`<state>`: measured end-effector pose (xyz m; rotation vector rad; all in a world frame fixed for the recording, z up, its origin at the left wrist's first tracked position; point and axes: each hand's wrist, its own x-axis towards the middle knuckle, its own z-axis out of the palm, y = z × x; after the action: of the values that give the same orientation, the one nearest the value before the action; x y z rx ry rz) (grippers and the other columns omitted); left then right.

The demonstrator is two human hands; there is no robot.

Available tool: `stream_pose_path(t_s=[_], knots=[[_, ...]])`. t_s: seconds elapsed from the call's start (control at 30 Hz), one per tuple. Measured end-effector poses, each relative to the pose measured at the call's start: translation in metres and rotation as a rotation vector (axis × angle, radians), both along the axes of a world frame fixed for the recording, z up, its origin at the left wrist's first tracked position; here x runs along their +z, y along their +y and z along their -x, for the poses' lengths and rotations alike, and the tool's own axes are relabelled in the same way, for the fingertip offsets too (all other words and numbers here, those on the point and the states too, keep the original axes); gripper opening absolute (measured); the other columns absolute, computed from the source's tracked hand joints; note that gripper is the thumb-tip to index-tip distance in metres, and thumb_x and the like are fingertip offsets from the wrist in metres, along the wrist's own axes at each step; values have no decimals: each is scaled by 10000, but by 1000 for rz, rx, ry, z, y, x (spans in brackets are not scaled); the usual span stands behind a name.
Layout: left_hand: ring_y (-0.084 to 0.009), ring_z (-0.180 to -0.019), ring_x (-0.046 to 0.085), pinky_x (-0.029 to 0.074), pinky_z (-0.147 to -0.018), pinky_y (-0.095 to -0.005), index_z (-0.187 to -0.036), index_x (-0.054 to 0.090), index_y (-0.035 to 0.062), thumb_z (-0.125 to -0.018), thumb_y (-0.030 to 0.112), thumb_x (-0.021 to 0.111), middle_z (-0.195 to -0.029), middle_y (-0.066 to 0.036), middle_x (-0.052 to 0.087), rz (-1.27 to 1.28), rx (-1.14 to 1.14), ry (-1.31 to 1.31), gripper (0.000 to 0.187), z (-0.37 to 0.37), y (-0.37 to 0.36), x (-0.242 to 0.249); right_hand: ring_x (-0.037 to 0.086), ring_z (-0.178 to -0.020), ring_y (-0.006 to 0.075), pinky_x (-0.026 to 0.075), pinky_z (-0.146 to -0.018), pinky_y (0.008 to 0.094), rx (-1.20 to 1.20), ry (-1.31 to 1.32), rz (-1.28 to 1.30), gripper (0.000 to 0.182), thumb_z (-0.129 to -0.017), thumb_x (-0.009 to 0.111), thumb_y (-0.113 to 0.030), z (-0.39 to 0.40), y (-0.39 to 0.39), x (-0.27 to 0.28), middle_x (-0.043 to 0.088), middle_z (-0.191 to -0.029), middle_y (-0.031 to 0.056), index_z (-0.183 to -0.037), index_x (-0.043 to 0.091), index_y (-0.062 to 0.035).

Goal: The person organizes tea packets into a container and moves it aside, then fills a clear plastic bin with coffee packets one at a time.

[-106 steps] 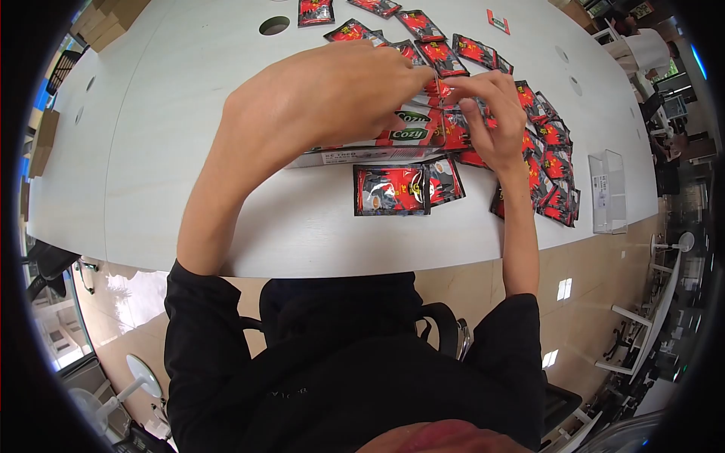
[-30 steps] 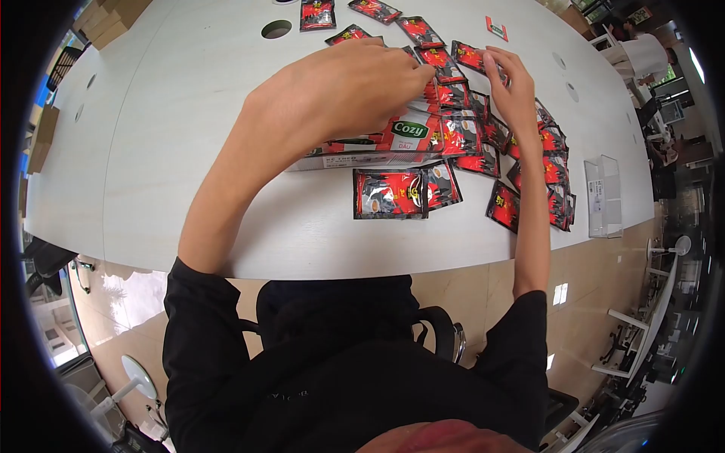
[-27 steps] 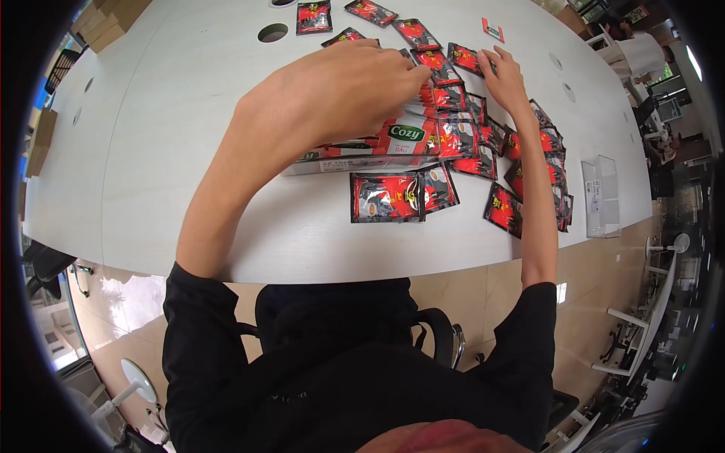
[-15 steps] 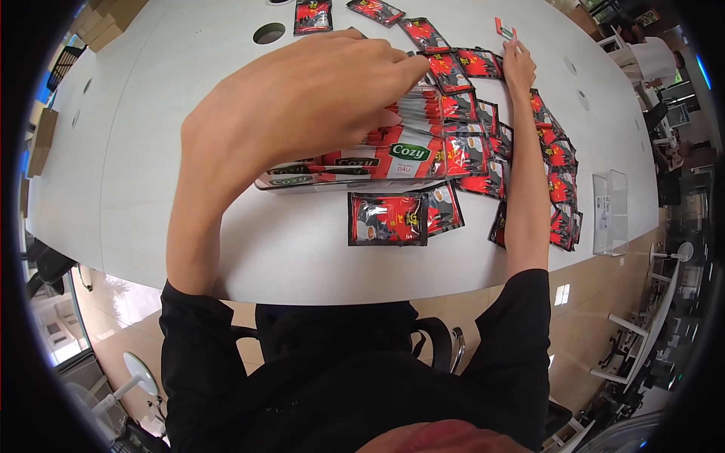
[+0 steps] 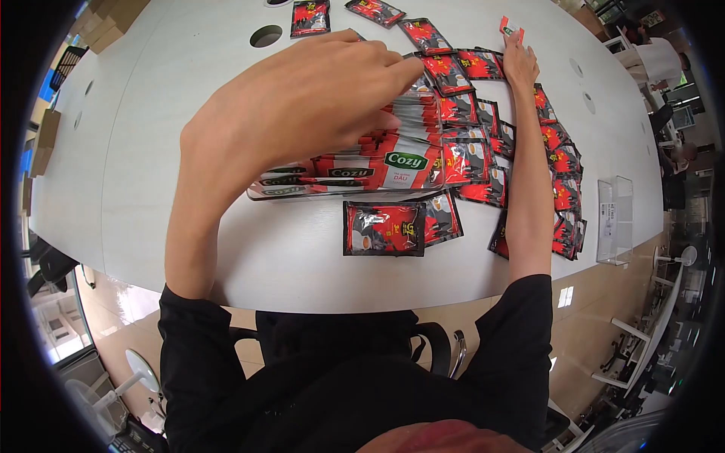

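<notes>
Going left to right, I see the left hand [image 5: 310, 98] bent over a clear box [image 5: 347, 195] on the white table [image 5: 174, 75]. Its thumb and pointing finger are apart, but I can't tell if the hidden fingers grip anything. The box is full of red Cozy packets [image 5: 405, 162]. Two black and red packets [image 5: 384, 229] lie in front, and many more [image 5: 465, 160] spread out beside it. Far from the left hand, the right hand [image 5: 521, 68] has its fingertips at one loose Cozy packet [image 5: 513, 30]; I can't tell if they pinch it. Last, I see another clear box [image 5: 615, 219].
</notes>
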<state>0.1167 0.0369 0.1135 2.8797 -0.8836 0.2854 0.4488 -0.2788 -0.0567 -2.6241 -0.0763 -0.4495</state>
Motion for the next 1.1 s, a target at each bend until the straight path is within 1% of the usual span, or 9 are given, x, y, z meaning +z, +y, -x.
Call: stream_pose_path(t_s=[0.23, 0.4, 0.53, 0.6, 0.7, 0.77, 0.83, 0.9, 1.1], knots=[[-332, -1145, 640, 501, -1014, -434, -1246, 594, 57, -944, 243, 705, -1180, -136, 691, -15, 42, -112, 372, 2, 1, 1, 388, -1430, 316, 167, -1220, 520, -36, -71, 65, 745, -1075, 174, -611, 7, -2, 1, 596, -1446, 78, -1337, 688, -140], [-334, -1161, 638, 504, -1014, -428, -1263, 599, 57, -938, 242, 711, -1217, -138, 690, 14, 41, -102, 390, 7, 0, 5, 466, -1340, 297, 227, -1191, 511, 91, -364, 223, 592, -1102, 307, -479, 18, -3, 6, 639, -1352, 66, -1195, 765, -115], [-335, -1141, 646, 511, -999, -422, -1254, 601, 38, -935, 239, 716, -1195, -148, 695, 10, 28, -36, 395, 10, -2, 19, 542, -1260, 299, 338, -1142, 464, 185, -460, 67, 460, -1092, 433, -399, 42, -5, 29, 642, -1300, 71, -1200, 754, -88], [-337, -1127, 652, 515, -987, -421, -1266, 590, 31, -930, 246, 722, -1188, -157, 697, 20, 13, -80, 419, 8, -1, 12, 607, -1147, 279, 448, -1044, 397, 373, -580, -321, 316, -1064, 559, -289, 90, 15, 66, 639, -1245, 89, -1193, 745, -69], [-344, -1102, 663, 521, -968, -424, -1306, 561, 23, -923, 266, 731, -1176, -173, 698, 29, 31, -102, 485, 5, -4, 5, 610, -1165, 206, 477, -1021, 331, 540, -515, -546, 252, -1037, 631, -167, 174, 40, 98, 599, -1305, 86, -1248, 712, -57], [-348, -1091, 668, 523, -960, -427, -1334, 542, 21, -920, 280, 734, -1172, -181, 699, 22, 62, -82, 525, 5, -9, 5, 612, -1126, 165, 520, -952, 306, 577, -469, -545, 277, -999, 664, -61, 230, 60, 104, 582, -1315, 80, -1274, 696, -70], [-361, -1073, 671, 530, -921, -436, -1400, 491, 9, -916, 307, 736, -1158, -193, 697, 14, 124, -19, 619, 5, -14, 7, 639, -1038, 197, 567, -778, 299, 647, -638, -422, 336, -867, 730, 52, 262, 76, 96, 647, -1156, 79, -1176, 739, -81], [-362, -1040, 675, 530, -894, -438, -1421, 476, 4, -913, 323, 736, -1114, -191, 701, 17, 97, -12, 654, 3, -17, 4, 671, -968, 200, 588, -711, 325, 816, -848, -70, 425, -796, 718, 132, 278, 83, 94, 652, -1130, 66, -1161, 741, -85], [-351, -897, 677, 523, -803, -433, -1415, 467, -15, -858, 252, 790, -933, -160, 693, 199, -137, 46, 697, 8, -24, -8, 713, -906, 193, 616, -656, 297, 908, -700, -295, 399, -752, 760, 129, 301, 92, 81, 642, -1097, 83, -1112, 743, -45]])
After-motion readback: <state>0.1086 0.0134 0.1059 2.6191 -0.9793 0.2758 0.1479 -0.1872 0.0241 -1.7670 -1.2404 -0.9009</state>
